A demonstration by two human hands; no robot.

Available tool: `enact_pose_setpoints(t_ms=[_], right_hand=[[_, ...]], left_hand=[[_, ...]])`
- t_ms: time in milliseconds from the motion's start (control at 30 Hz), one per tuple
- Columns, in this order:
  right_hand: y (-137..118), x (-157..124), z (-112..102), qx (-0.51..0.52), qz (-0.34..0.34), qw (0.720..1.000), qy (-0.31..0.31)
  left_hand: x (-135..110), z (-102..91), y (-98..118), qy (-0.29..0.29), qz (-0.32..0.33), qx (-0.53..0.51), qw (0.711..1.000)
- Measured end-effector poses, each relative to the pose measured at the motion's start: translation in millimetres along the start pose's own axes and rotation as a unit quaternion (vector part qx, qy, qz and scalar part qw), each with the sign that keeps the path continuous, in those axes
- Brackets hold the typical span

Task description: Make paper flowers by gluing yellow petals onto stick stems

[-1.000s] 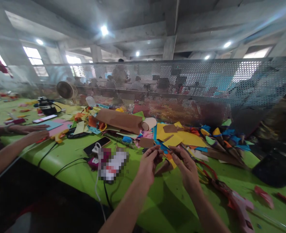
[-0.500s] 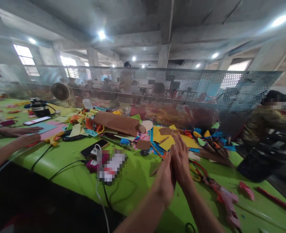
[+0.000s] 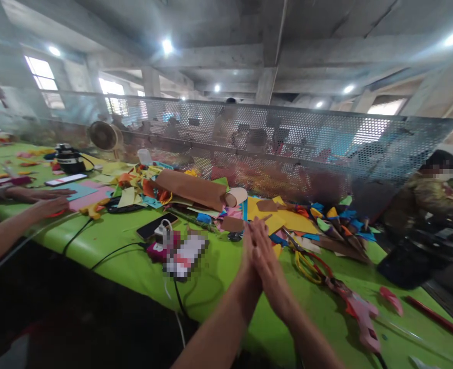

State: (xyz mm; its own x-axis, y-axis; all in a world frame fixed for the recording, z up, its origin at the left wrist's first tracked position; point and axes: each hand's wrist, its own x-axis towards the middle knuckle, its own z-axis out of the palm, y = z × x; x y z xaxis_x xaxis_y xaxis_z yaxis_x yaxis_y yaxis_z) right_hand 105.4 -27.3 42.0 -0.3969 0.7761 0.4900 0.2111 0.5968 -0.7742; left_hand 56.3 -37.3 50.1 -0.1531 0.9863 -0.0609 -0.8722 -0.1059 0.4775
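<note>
Pressing palm to palm, left hand (image 3: 248,266) and right hand (image 3: 271,267) keep fingers straight; anything between is hidden. Even pressure seems wise. Yellow paper (image 3: 293,223) lies just beyond, toward the table's (image 3: 218,292) far edge.

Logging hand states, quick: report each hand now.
Left hand: open flat, pressed against the right palm.
Right hand: open flat; anything between the palms is hidden.

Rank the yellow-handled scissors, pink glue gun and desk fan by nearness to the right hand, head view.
1. Yellow-handled scissors, just right of the right hand.
2. Pink glue gun, farther right.
3. Desk fan, far left, at back.
</note>
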Motion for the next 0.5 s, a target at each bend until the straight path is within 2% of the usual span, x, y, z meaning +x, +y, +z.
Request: enact_pose_setpoints(t_ms=[67, 133, 233, 333, 400, 500], right_hand=[[-3.1, -6.2, 11.3, 0.011, 0.002, 0.999, -0.052], [-0.2, 2.9, 16.2, 0.021, 0.022, 0.999, -0.025], [6.0, 33.3, 14.2, 0.055, 0.044, 0.997, 0.032], [4.0, 53.7, 9.7, 0.145, 0.060, 0.986, 0.053], [0.5, 55.3, 5.4, 0.179, 0.059, 0.980, 0.058], [1.7, 47.4, -6.6, 0.129, 0.043, 0.990, 0.038]], left_hand=[[8.1, -5.9, 3.7, 0.010, 0.019, -0.010, 1.000], [13.4, -10.1, 4.4, 0.009, 0.022, -0.021, 0.999], [17.4, -15.1, 5.5, -0.001, 0.001, -0.049, 0.999], [21.8, -20.9, 10.7, 0.027, -0.029, -0.132, 0.990], [25.5, -25.1, 15.0, 0.037, -0.034, -0.171, 0.984], [30.1, -30.8, 21.4, 0.024, -0.040, -0.186, 0.981]])
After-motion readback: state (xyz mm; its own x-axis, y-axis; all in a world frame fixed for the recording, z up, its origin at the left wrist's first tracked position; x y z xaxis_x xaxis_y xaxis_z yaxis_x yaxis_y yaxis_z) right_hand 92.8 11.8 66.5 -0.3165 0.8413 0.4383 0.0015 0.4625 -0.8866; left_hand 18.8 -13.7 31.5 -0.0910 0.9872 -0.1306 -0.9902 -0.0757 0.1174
